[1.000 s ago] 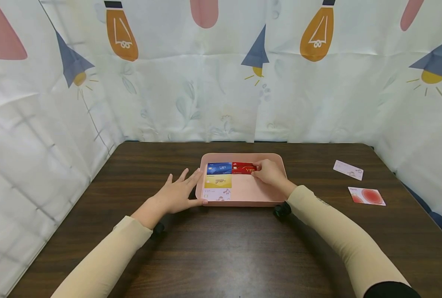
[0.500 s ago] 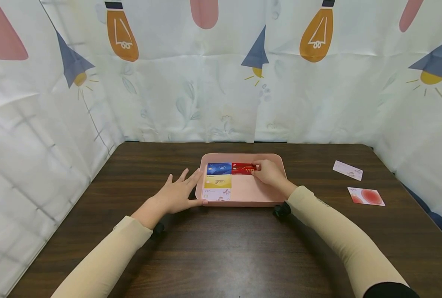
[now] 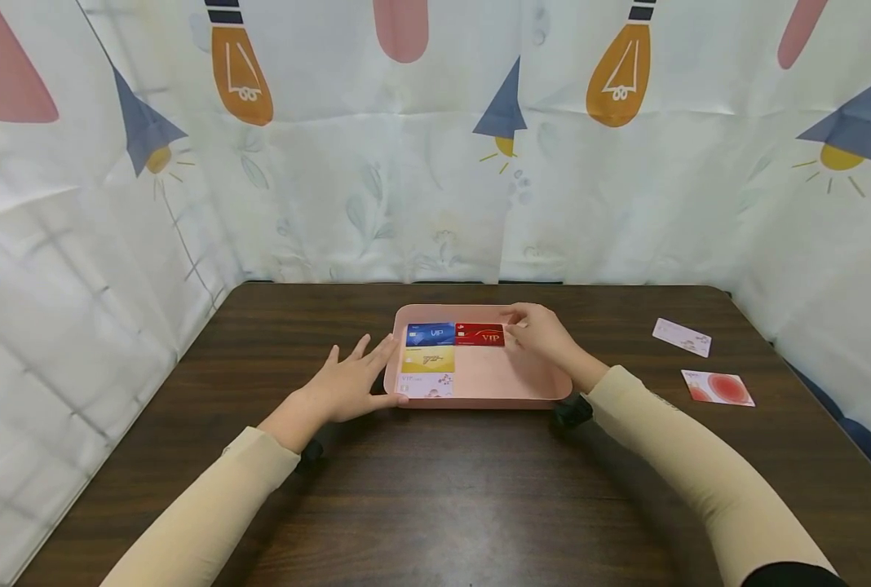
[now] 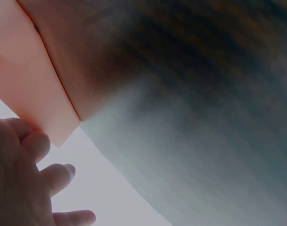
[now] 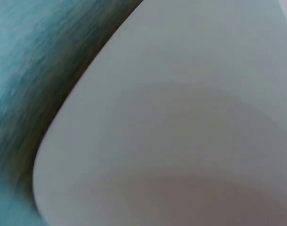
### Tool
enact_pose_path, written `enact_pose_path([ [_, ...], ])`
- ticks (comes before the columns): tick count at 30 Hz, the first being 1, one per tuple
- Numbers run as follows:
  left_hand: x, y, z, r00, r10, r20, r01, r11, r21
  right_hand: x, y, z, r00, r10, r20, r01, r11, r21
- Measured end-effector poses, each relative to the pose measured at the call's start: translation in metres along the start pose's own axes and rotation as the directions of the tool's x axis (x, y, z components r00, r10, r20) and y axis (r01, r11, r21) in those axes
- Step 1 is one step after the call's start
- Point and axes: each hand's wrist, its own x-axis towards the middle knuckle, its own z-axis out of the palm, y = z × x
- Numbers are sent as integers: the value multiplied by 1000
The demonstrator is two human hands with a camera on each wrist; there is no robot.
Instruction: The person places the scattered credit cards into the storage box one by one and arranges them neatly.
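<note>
A pink tray [image 3: 509,403] lies on the brown table. In its left column are a blue VIP card [image 3: 431,334], a yellow card [image 3: 428,359] and a pale floral VIP card [image 3: 426,386]. A red VIP card [image 3: 479,334] lies beside the blue one. With fingers spread, my left hand [image 3: 340,387] rests at the tray's left side, thumb on the front left corner; the left wrist view shows its fingers [image 4: 37,143] against the tray wall. My right hand [image 3: 546,334] is over the tray's right part, fingertips just off the red card and holding nothing. The right wrist view is blurred.
To the right of the tray, a pale floral card [image 3: 682,337] and a white card with a red circle [image 3: 718,388] lie apart on the table [image 3: 435,497]. A patterned curtain [image 3: 435,187] hangs behind the table and along its sides.
My right hand has let go of the red card and shifted right, leaving it flat in the tray. The left hand stays at the tray's side.
</note>
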Motion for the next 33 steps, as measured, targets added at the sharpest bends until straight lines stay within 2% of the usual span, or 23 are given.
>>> enact_pose_path([
  [4,1,-1,1,1000,-2,0,2,1000,-2,-6,3,-9,1000,-6,-19,6,999,32],
  [13,1,-2,1,1000,-3,0,3,1000,-5,-22,23,-36,990,-90,-110,105,985,138],
  [19,0,-2,2,1000,-3,1,3,1000,-11,-33,39,-55,976,-154,-151,175,975,136],
  [23,-1,-2,2,1000,-1,-5,1,1000,-20,-41,51,-67,961,-209,-183,227,970,83],
  [26,-1,-1,2,1000,0,-9,-1,1000,-19,-46,60,-77,945,-241,-220,249,969,6],
  [33,-1,-2,2,1000,1,-10,-2,1000,-16,-60,82,-103,931,-234,-279,206,970,-125],
])
